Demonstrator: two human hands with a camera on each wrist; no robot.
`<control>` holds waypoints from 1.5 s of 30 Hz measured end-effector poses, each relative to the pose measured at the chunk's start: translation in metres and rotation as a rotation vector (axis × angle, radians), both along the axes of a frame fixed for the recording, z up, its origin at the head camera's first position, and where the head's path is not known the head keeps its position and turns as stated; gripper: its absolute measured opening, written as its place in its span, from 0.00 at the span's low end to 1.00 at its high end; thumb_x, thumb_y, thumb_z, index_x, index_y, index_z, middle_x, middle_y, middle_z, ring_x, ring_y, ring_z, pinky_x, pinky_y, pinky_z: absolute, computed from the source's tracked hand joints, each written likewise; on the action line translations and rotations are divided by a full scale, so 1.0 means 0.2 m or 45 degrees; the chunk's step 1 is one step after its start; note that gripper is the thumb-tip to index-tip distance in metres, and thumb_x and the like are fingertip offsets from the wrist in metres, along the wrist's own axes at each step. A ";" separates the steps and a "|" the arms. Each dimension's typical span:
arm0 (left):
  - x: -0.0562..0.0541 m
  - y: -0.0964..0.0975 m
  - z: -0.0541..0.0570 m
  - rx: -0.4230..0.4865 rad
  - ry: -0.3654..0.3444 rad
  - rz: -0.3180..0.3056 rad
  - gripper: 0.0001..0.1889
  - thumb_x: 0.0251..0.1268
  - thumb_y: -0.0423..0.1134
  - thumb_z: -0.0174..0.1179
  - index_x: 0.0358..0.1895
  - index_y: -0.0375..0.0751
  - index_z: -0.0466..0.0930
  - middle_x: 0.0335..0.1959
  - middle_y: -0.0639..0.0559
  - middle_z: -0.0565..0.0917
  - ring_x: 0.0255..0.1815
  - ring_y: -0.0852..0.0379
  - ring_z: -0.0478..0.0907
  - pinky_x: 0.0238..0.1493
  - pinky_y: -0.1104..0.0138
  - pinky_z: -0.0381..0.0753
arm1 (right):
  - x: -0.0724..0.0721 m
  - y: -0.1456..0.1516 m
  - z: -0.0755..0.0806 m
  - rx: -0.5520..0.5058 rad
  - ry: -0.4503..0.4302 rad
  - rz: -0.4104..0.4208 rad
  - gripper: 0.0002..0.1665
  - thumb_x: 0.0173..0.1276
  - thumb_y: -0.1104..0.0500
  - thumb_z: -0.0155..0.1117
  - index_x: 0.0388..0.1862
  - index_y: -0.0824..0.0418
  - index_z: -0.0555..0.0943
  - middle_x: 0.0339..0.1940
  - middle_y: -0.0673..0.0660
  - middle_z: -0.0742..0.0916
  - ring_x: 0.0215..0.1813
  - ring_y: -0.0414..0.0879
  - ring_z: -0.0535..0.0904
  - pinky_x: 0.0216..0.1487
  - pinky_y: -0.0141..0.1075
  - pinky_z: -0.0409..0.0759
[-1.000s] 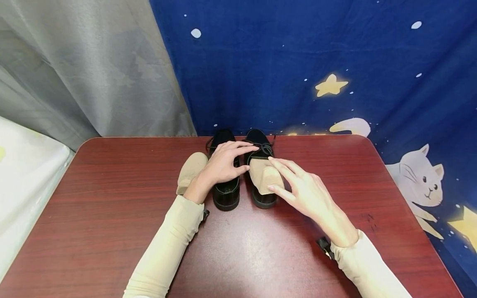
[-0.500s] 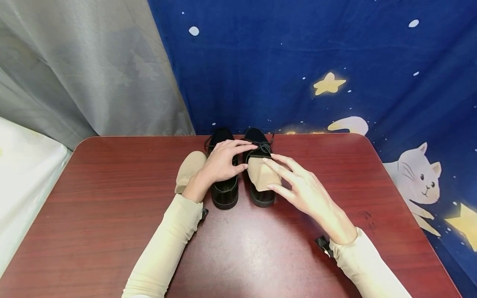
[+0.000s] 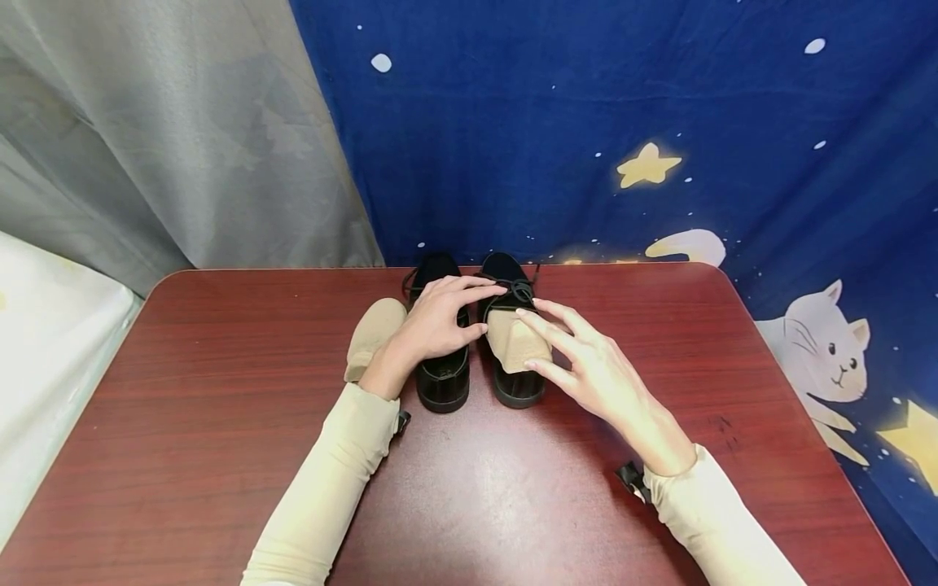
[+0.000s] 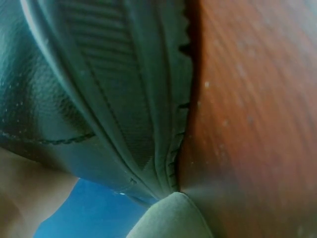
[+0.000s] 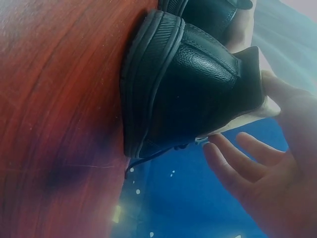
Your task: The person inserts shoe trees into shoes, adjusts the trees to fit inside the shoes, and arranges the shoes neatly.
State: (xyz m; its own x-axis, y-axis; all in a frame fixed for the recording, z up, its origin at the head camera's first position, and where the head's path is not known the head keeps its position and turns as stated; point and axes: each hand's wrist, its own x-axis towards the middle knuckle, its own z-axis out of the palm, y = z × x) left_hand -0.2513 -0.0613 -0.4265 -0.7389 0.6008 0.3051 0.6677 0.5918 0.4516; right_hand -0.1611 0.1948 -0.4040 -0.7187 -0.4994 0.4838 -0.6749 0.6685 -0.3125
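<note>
Side by side at the table's far edge stand a left black lace-up shoe [image 3: 443, 389] and a right black lace-up shoe [image 3: 517, 392]. A beige insole [image 3: 519, 342] lies partly inside the right shoe, its rear end sticking up and folded. My right hand [image 3: 597, 370] pinches this insole between thumb and fingers; the right wrist view shows the thumb on it at the shoe opening. Reaching across the left shoe, my left hand [image 3: 436, 321] has its fingers extended to the right shoe's laces [image 3: 520, 290], thumb at its opening.
A second beige insole [image 3: 377, 330] lies left of the left shoe, partly behind the left wrist. The reddish-brown table [image 3: 220, 431] ends just beyond the shoe toes. Behind it hang a grey curtain [image 3: 220, 138] and a blue star-patterned cloth [image 3: 513, 146].
The insole in the right shoe has slid slightly forward and its rear end has changed shape. My right index and middle fingers have shifted over it; my left hand stays in place.
</note>
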 end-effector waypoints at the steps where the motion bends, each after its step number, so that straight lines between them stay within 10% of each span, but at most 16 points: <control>1: 0.00 0.00 0.00 0.001 0.000 0.000 0.30 0.59 0.42 0.68 0.68 0.60 0.75 0.67 0.56 0.74 0.65 0.51 0.69 0.68 0.50 0.58 | 0.00 0.00 0.00 0.000 0.000 0.000 0.40 0.63 0.51 0.74 0.74 0.45 0.71 0.72 0.57 0.73 0.26 0.38 0.76 0.31 0.35 0.78; 15: 0.00 -0.01 0.01 -0.002 -0.010 -0.007 0.30 0.60 0.43 0.68 0.68 0.61 0.75 0.67 0.56 0.74 0.65 0.51 0.69 0.68 0.50 0.59 | -0.03 -0.01 -0.02 -0.048 -0.051 0.005 0.42 0.62 0.52 0.74 0.74 0.44 0.70 0.73 0.56 0.71 0.58 0.42 0.81 0.50 0.40 0.81; 45: 0.00 -0.01 0.00 0.031 -0.055 -0.008 0.30 0.60 0.44 0.69 0.68 0.60 0.75 0.68 0.56 0.74 0.66 0.50 0.68 0.69 0.48 0.57 | -0.07 -0.02 -0.04 -0.063 -0.070 -0.003 0.40 0.63 0.53 0.74 0.74 0.47 0.71 0.73 0.58 0.71 0.57 0.46 0.81 0.53 0.44 0.79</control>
State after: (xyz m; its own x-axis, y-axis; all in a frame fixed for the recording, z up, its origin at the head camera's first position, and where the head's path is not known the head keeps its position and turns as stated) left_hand -0.2520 -0.0632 -0.4267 -0.7480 0.5982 0.2876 0.6509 0.5760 0.4946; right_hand -0.1745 0.1913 -0.4123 -0.7460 -0.4742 0.4676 -0.6543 0.6527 -0.3818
